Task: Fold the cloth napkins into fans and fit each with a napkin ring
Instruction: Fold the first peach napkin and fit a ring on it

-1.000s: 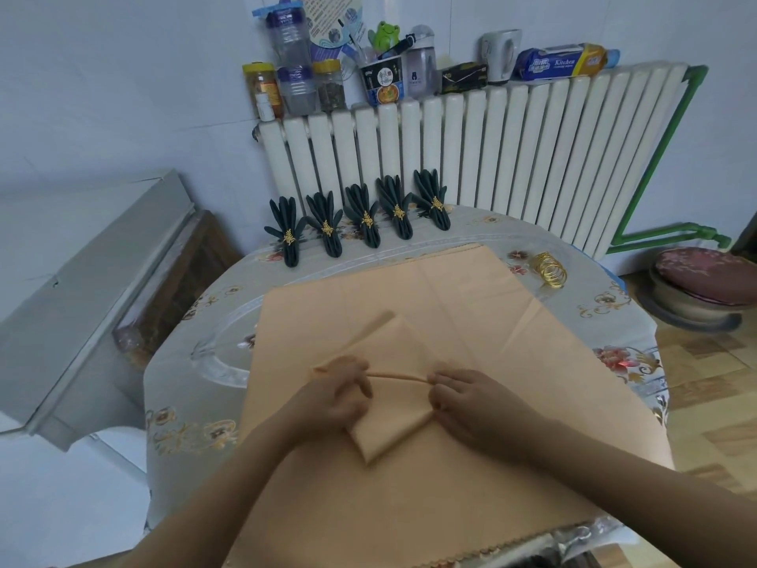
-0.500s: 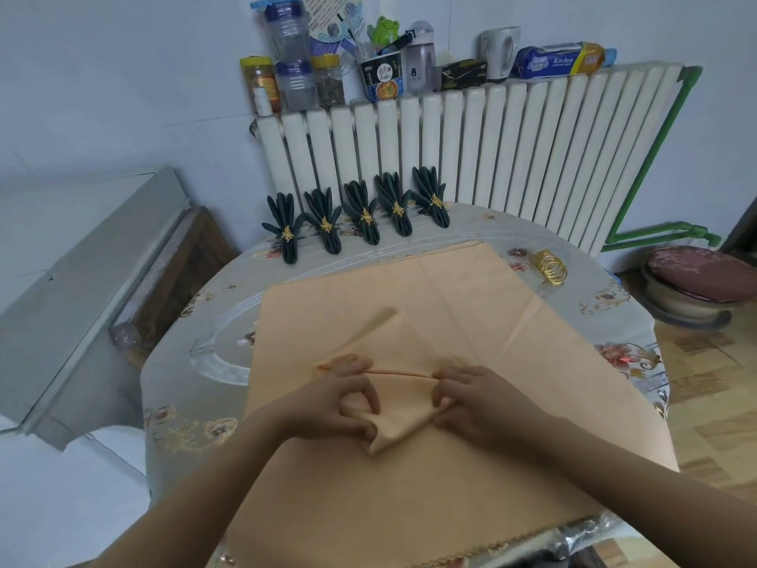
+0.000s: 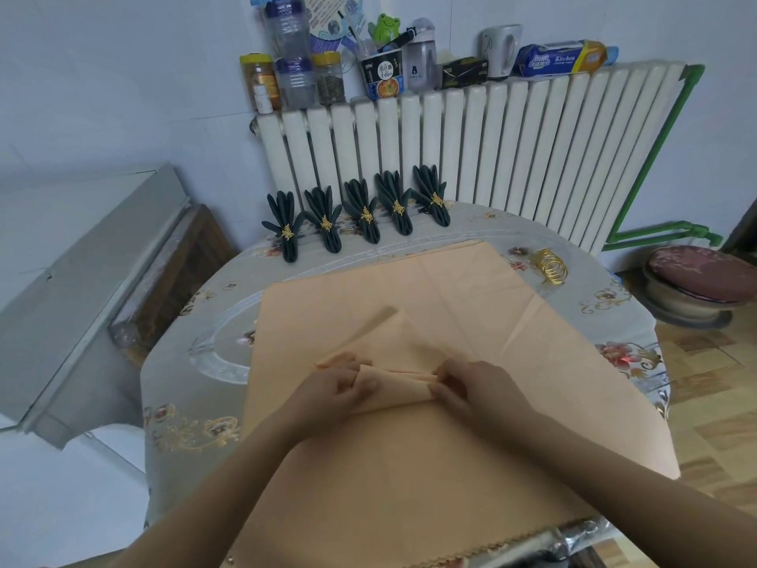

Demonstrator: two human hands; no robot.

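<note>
A peach cloth napkin [image 3: 399, 346] lies partly pleated on top of a stack of flat peach napkins [image 3: 471, 289] in the middle of the round table. My left hand [image 3: 332, 385] pinches the left end of the pleats and my right hand [image 3: 477, 383] pinches the right end. A bundle of gold napkin rings [image 3: 551, 266] rests on the table at the far right. Several dark green fan napkins [image 3: 364, 215], each with a gold ring, stand in a row at the table's far edge.
The table has a grey flowered cloth [image 3: 192, 424]. Behind it a white radiator [image 3: 491, 149] carries jars, bottles and boxes on top. A grey cabinet [image 3: 82, 272] stands at the left, a cushioned stool [image 3: 704, 280] at the right.
Both hands have gathered the napkin's near corner upward into another pleat, so the folded bundle between them is thicker and its near point has gone.
</note>
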